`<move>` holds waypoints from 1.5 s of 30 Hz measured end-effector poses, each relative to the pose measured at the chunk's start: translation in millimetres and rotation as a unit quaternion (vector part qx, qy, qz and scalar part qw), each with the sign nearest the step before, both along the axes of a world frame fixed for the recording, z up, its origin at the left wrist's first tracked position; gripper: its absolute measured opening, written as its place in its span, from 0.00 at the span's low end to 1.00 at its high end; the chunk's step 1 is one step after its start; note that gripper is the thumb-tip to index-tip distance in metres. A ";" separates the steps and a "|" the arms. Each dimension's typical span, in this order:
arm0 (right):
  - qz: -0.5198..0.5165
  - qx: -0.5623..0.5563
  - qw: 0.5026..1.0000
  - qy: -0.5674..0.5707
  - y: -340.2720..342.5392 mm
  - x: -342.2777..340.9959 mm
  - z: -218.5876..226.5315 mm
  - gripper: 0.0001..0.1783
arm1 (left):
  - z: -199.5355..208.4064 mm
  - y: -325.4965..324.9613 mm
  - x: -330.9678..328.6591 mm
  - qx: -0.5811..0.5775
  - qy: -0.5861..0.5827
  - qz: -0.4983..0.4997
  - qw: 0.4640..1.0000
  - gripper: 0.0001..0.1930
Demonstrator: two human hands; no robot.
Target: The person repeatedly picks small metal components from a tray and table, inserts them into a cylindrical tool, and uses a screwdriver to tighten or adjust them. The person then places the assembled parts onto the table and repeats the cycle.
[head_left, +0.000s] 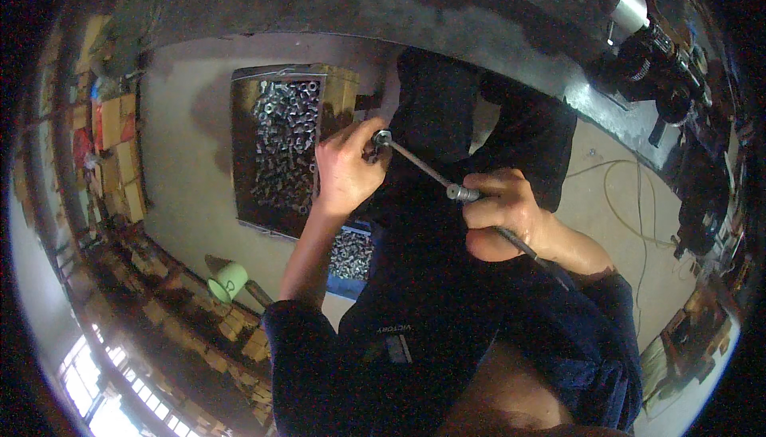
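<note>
Closed fingers of my left hand [347, 170] grip a small round metal fitting [383, 138] in front of my dark clothing. From it a slim rod [421, 167] slants down to the right to my right hand [504, 217]. At that end sits a ribbed metal piece [461, 193], pinched by the thumb and fingers of my right hand. A dark bar-like length [523, 245] shows below my right fist; whether it joins the rod is hidden by my fingers. Left of my left hand are many metal fittings [286, 134] in a box [339, 86].
A blue bin [347, 287] of small metal parts stands beside my left forearm. A pale green mug [227, 281] is farther left. Ahead runs a dark workbench [319, 10], with machinery [658, 50] at far right. A cable [610, 189] loops on the floor. Cartons [120, 130] line the left.
</note>
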State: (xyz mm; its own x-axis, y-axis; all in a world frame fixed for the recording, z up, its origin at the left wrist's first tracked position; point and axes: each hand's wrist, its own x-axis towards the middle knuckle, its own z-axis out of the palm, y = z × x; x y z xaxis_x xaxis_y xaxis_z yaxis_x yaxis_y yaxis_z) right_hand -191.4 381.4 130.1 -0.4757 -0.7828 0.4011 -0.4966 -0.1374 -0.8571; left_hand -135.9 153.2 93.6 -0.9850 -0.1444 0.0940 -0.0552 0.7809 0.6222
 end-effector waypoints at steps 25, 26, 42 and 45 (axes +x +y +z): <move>-0.124 0.038 0.972 0.196 13.8 -19.5 -2.4 0.14 | 17.7 -9.6 -159.9 -0.061 -0.013 -0.027 0.998 0.13; -0.122 0.042 0.973 0.190 16.4 -18.0 -2.7 0.14 | 19.4 -7.7 -185.0 -0.037 0.012 -0.039 0.998 0.13; -0.104 0.046 0.993 0.016 14.6 1.7 -33.5 0.15 | 20.2 -130.0 -113.1 0.227 -0.074 -0.006 0.971 0.19; -0.089 0.056 0.994 -0.002 -1.0 6.3 -28.7 0.15 | -13.6 -199.2 2.8 -0.049 -0.069 0.093 0.992 0.20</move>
